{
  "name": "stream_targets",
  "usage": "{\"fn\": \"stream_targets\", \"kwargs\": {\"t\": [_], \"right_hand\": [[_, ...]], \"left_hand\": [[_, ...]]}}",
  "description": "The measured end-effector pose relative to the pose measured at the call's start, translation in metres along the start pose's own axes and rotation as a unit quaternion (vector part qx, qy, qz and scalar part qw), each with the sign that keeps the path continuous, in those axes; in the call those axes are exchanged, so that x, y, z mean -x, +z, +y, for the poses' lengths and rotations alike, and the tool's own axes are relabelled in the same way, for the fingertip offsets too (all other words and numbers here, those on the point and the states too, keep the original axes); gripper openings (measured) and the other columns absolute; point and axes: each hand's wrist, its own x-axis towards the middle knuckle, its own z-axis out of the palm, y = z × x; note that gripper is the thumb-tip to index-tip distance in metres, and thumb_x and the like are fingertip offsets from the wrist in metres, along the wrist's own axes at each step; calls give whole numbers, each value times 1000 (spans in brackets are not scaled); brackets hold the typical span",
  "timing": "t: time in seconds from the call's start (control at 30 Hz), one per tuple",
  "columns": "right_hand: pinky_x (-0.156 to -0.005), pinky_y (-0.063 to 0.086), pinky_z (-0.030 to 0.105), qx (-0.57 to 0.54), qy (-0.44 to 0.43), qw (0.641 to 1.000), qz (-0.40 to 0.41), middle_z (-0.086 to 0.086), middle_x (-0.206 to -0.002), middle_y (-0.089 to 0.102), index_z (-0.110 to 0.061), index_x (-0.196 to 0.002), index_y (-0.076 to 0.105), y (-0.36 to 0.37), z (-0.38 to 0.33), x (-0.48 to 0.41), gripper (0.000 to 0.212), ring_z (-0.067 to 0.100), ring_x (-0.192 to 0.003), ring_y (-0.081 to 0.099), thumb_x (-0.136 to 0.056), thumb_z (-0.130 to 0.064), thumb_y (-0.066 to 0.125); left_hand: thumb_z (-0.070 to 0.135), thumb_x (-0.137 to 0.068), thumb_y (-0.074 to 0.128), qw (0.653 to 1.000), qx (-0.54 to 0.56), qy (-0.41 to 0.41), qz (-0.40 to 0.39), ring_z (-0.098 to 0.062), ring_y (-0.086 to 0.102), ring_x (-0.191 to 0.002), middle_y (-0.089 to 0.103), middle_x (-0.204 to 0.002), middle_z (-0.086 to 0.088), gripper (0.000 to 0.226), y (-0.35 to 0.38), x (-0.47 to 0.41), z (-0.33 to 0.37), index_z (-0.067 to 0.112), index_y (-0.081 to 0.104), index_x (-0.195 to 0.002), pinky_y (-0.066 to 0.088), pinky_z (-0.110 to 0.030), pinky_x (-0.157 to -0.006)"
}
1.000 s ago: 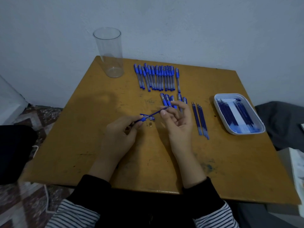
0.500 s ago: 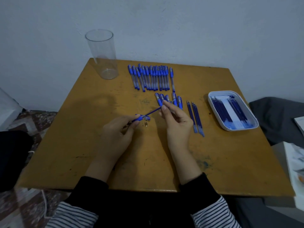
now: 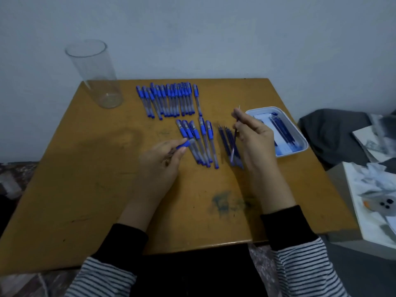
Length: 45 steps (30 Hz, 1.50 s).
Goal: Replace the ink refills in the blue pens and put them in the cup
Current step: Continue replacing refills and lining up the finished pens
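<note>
My left hand (image 3: 158,159) grips a blue pen barrel (image 3: 183,144) over the middle of the table. My right hand (image 3: 255,136) pinches a thin ink refill (image 3: 234,136), nearly upright, above a small pile of loose refills (image 3: 227,144) on the table. A short row of several blue pens (image 3: 201,140) lies between my hands. A longer row of blue pens (image 3: 169,99) lies farther back. The clear plastic cup (image 3: 94,73) stands empty at the far left corner. A white tray (image 3: 300,144) at the right holds more refills.
The wooden table (image 3: 85,168) has a dark ink stain (image 3: 222,202) near its front edge. A grey cloth (image 3: 330,133) and papers (image 3: 375,189) lie to the right of the table. A plain wall is behind.
My right hand has pulled the refill out of the pen and carried it right, over the loose refills. My left hand still holds the barrel. The camera view has shifted.
</note>
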Motion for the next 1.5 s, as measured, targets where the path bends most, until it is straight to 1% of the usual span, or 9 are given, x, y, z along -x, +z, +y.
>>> {"fn": "stream_targets", "kwargs": {"t": [0.07, 0.23, 0.33, 0.53, 0.77, 1.17, 1.3, 1.43, 1.5], "right_hand": [[-87, 50, 19, 42, 16, 999, -13, -3, -116, 73, -12, -122, 69, -18, -1, -7, 35, 8, -115, 64, -94, 5, 57], [-96, 52, 22, 166, 19, 985, -31, -4, -120, 70, -14, -122, 69, -39, -2, -7, 34, 7, -118, 61, -95, 3, 58], [-101, 50, 28, 266, -8, 963, -34, -5, -124, 68, -21, -121, 70, -41, 2, -7, 32, 5, -118, 59, -96, -4, 60], [-89, 47, 15, 393, -50, 918, -25, 1, -117, 71, -17, -120, 71, -34, 6, -8, 28, 2, -100, 58, -95, -9, 64], [-96, 48, 24, 471, -65, 878, -48, 10, -118, 70, -10, -124, 68, -22, 14, -12, 28, 20, -110, 64, -97, -9, 59], [-95, 43, 16, 459, -111, 880, -48, 6, -119, 70, -9, -118, 71, -25, 20, -7, 26, 17, -111, 63, -94, -10, 65], [-92, 43, 13, 449, -98, 887, -52, 5, -118, 70, -10, -122, 70, -25, 16, -5, 27, 14, -109, 63, -95, -13, 64], [-78, 43, 0, 413, -98, 904, -50, -1, -110, 72, -14, -119, 71, -33, 7, -2, 24, 3, -95, 60, -96, -15, 62], [-80, 46, 5, 366, -84, 926, -31, -8, -106, 71, -17, -115, 73, -42, -2, -4, 22, 1, -94, 61, -96, -16, 63]], "left_hand": [[17, -95, 70, 1000, -7, -1, -21, 14, 60, -91, 69, -101, 13, 19, 15, -3, 6, 17, 76, -113, 43, -4, -82], [18, -97, 67, 998, -2, 57, -38, -3, 65, -93, 72, -103, 5, 22, 45, -7, 14, 14, 74, -117, 51, -15, -84], [17, -98, 65, 995, -16, 99, -30, 0, 60, -93, 71, -103, 2, 23, 57, -10, 15, 10, 73, -118, 49, -13, -85], [15, -97, 68, 992, -52, 107, -38, -7, 63, -94, 74, -105, -2, 23, 65, -12, 9, 9, 73, -119, 42, -5, -88], [16, -97, 68, 992, -49, 108, -38, 0, 59, -92, 75, -103, -1, 23, 66, -13, 6, 10, 73, -119, 48, -15, -84], [16, -97, 68, 992, -37, 114, -30, -7, 64, -93, 75, -103, -2, 22, 68, -13, 3, 10, 74, -117, 49, -14, -84], [16, -97, 68, 991, -39, 121, -32, -11, 67, -93, 75, -104, -2, 22, 69, -12, 2, 10, 74, -117, 55, -23, -83], [24, -100, 63, 992, -26, 116, -46, -14, 68, -98, 74, -106, -1, 25, 72, -13, 4, 12, 73, -120, 58, -35, -83], [26, -101, 62, 992, -16, 112, -47, -14, 69, -99, 74, -107, 0, 26, 74, -12, 10, 13, 73, -120, 58, -36, -83]]}}
